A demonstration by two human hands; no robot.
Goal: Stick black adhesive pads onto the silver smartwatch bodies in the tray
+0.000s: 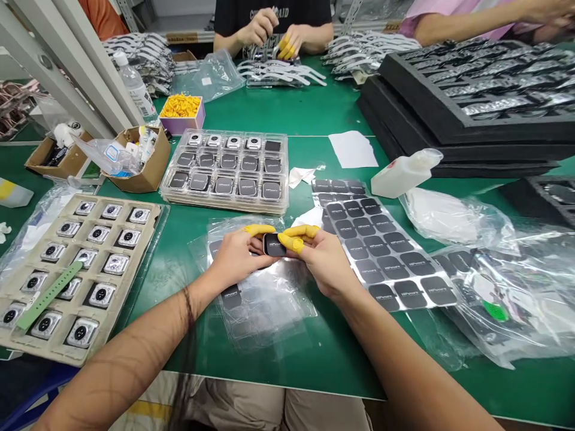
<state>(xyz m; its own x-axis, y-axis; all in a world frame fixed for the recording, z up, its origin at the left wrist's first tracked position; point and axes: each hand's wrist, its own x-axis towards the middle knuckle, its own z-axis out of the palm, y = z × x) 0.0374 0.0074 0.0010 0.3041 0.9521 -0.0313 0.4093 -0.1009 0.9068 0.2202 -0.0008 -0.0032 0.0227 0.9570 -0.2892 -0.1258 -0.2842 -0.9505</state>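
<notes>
Both my hands hold a small smartwatch body (pixel 272 245) above the middle of the table, its dark face with white lettering turned up. My left hand (pixel 236 254) grips its left edge with a yellow-cotted finger behind and the thumb in front. On the other side, my right hand (pixel 321 254) pinches it, yellow finger cots on thumb and forefinger. The watch's back is hidden. Clear film sheets (pixel 269 311) lie beneath the hands, one dark sticker still on them. Right of them, a sheet of dark labelled stickers (pixel 377 245) lies flat.
A beige tray of watch bodies (pixel 108 323) with a green strap (pixel 49 296) stands left. Behind are a clear tray stack (pixel 224 206), a box of yellow finger cots (pixel 182 114) and a white bottle (pixel 406 173). Black foam trays (pixel 449 137) fill the back right. A co-worker's hands (pixel 274 36) work opposite.
</notes>
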